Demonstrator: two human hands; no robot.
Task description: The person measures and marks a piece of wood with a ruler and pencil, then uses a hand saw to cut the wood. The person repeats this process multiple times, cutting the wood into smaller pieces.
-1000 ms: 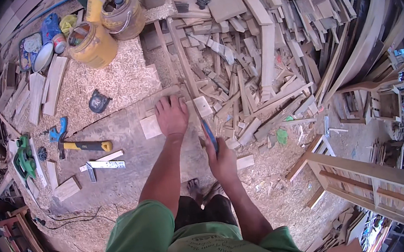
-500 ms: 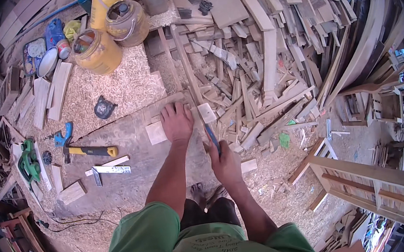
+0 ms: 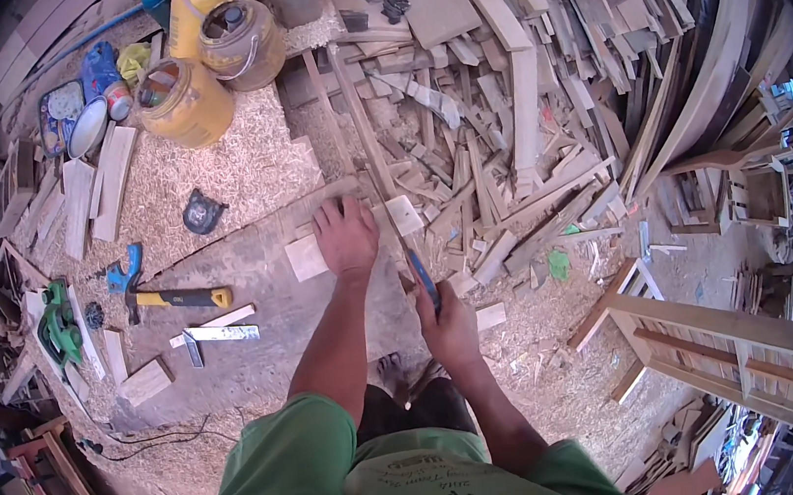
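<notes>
My left hand (image 3: 346,239) presses down on a pale wooden piece (image 3: 307,258) lying across a worn plywood board (image 3: 231,352), fingers closed together over it. My right hand (image 3: 448,330) grips a blue-handled saw (image 3: 421,272), whose long thin blade crosses the piece just right of my left hand. To the left lie a yellow-black hammer (image 3: 180,296), another blue-handled tool (image 3: 122,269), a metal square (image 3: 219,335) and a green power planer (image 3: 57,329). A black tape measure (image 3: 203,213) rests in shavings beyond the board.
Yellow buckets (image 3: 186,105) and a blue tray (image 3: 62,115) stand at upper left. Heaped offcuts and long planks (image 3: 520,123) fill the upper right. A slatted wooden frame (image 3: 724,336) is at lower right. A black cable (image 3: 162,436) runs along the lower left.
The saw and my right hand have shifted slightly back toward me and to the right. My left hand stays on the wooden piece. The whole view has moved a little.
</notes>
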